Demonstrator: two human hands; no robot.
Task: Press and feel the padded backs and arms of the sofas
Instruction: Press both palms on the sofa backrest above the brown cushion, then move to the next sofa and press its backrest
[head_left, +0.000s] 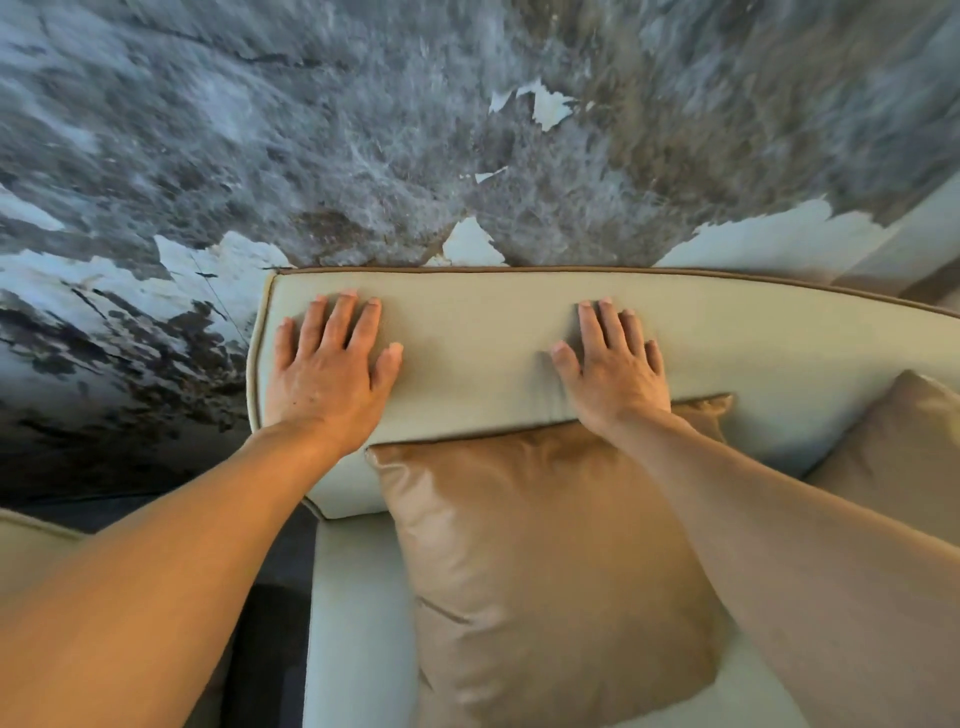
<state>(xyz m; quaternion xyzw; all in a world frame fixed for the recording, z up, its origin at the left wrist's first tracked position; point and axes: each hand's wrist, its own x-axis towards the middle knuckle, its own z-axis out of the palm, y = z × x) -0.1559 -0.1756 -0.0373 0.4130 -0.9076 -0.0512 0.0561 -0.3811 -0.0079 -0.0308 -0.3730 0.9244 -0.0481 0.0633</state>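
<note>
A pale green padded sofa back (467, 332) with brown piping runs across the middle of the head view. My left hand (330, 364) lies flat on its left end, palm down, fingers spread. My right hand (613, 364) rests flat on the same back further right, fingers apart. Neither hand holds anything. The sofa's left arm (353, 613) drops down toward the bottom of the frame.
A tan satin cushion (545, 571) leans against the sofa back below my right wrist. A second tan cushion (893, 447) sits at the right. Behind the sofa is a grey marbled wall (363, 130) with peeling patches. Another beige seat's edge (31, 545) shows at the lower left.
</note>
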